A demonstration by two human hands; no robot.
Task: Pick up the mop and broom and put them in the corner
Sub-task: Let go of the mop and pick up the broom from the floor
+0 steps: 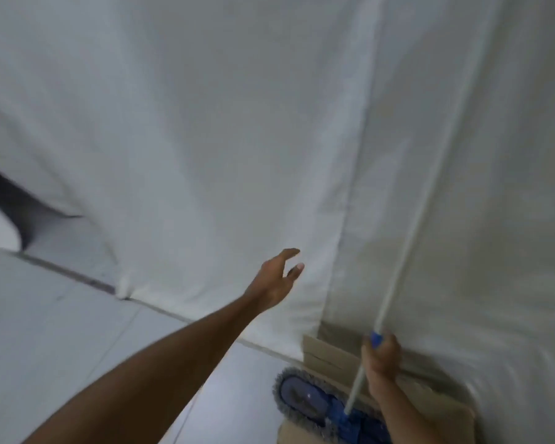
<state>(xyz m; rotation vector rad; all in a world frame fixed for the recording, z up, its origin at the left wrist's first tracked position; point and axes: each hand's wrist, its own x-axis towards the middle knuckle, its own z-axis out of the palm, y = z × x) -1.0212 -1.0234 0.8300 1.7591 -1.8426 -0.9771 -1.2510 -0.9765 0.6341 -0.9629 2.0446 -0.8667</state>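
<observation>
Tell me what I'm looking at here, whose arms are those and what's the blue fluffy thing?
The camera sits on a person's head and looks down, so you see their own two arms. The right hand is closed around the white pole of a mop. The blue fluffy thing is the mop head, down on the floor beside some flat cardboard. The left hand is open, holds nothing, and reaches toward the white cloth hanging in front. The picture is blurry, and no broom shows.
</observation>
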